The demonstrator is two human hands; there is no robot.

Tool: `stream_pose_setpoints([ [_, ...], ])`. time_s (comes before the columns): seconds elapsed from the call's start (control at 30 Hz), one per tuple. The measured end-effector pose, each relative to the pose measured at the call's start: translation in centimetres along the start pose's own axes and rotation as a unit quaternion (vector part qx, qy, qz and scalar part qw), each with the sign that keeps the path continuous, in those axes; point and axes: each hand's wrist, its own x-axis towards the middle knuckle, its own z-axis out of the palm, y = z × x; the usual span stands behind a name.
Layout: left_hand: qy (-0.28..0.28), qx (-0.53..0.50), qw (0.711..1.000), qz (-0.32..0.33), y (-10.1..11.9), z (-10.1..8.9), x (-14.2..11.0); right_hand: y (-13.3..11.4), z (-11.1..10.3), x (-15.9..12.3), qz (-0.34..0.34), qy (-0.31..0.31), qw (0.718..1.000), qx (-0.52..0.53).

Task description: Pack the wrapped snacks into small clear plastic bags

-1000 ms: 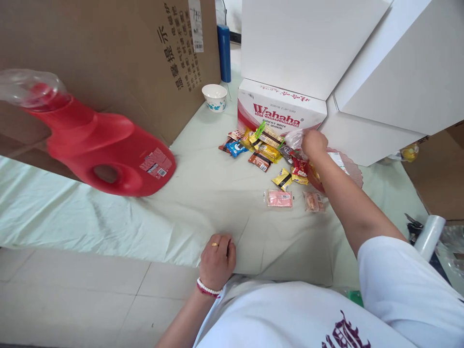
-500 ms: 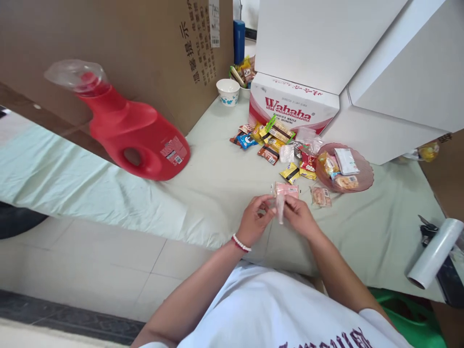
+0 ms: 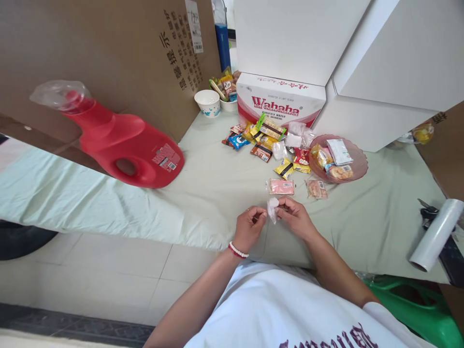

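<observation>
My left hand (image 3: 249, 226) and my right hand (image 3: 295, 218) meet just above the near edge of the pale green cloth (image 3: 217, 188). Both pinch a small white, clear-wrapped packet (image 3: 272, 209) between their fingertips. Beyond them lies a pink packet (image 3: 282, 186) and an orange one (image 3: 316, 189). Farther back is a heap of several colourful snack packets (image 3: 266, 142) and a pink glass bowl (image 3: 357, 166) with a few packets in it.
A big red detergent jug (image 3: 123, 145) lies on its side at the left. A Wahaha carton (image 3: 279, 104), white boxes (image 3: 326, 43), a cardboard sheet (image 3: 108, 48) and a small white bowl (image 3: 207, 102) stand behind. A film roll (image 3: 437, 234) lies at right, a green container (image 3: 420, 309) below.
My right hand came back from the snack heap with a small packet. My left hand lifted off the cloth edge to meet it, and both now pinch the packet.
</observation>
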Motion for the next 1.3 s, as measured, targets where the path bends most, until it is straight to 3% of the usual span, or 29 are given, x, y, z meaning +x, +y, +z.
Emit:
stream_pose_setpoints([
  [0.07,0.017,0.0,1.0,-0.011,0.1,-0.6,0.0,-0.1,-0.4,-0.1,0.021,0.016,0.999,0.027],
  [0.17,-0.003,-0.054,0.998,-0.03,0.4,-0.9,0.2,-0.3,-0.8,-0.4,0.048,0.04,0.995,0.082],
  [0.33,-0.047,-0.153,0.986,-0.035,1.1,0.4,0.6,0.0,-0.4,-0.7,0.084,0.001,0.991,0.1],
  [0.5,0.001,-0.13,0.991,-0.044,0.8,0.8,0.7,0.2,-0.6,-0.9,0.041,-0.003,0.998,0.056],
  [0.67,0.02,-0.114,0.992,-0.043,0.3,-0.2,0.3,0.4,-1.5,-1.3,0.035,0.053,0.997,0.033],
  [0.77,0.061,-0.152,0.986,-0.027,0.3,-0.9,0.4,0.4,-2.5,-1.8,-0.001,0.081,0.996,0.041],
  [0.93,0.095,-0.268,0.958,-0.042,1.0,-2.2,0.8,-0.7,-5.0,-2.9,-0.031,0.0,0.999,-0.045],
  [1.0,0.104,-0.24,0.964,-0.046,1.5,-2.3,0.8,-1.6,-5.3,-3.2,-0.057,0.052,0.992,-0.1],
  [1.07,0.115,-0.194,0.973,-0.044,2.1,-1.9,0.6,-2.6,-4.6,-3.2,-0.122,0.106,0.977,-0.141],
  [1.1,0.116,-0.178,0.976,-0.043,2.4,-1.6,0.5,-3.1,-3.9,-3.2,-0.152,0.101,0.97,-0.16],
  [1.2,0.101,-0.173,0.979,-0.044,3.1,-0.5,0.2,-3.7,-0.7,-2.5,-0.184,0.001,0.963,-0.195],
  [1.3,0.104,-0.228,0.967,-0.042,3.5,-0.2,0.3,-2.8,2.1,-1.6,-0.14,-0.052,0.975,-0.165],
])
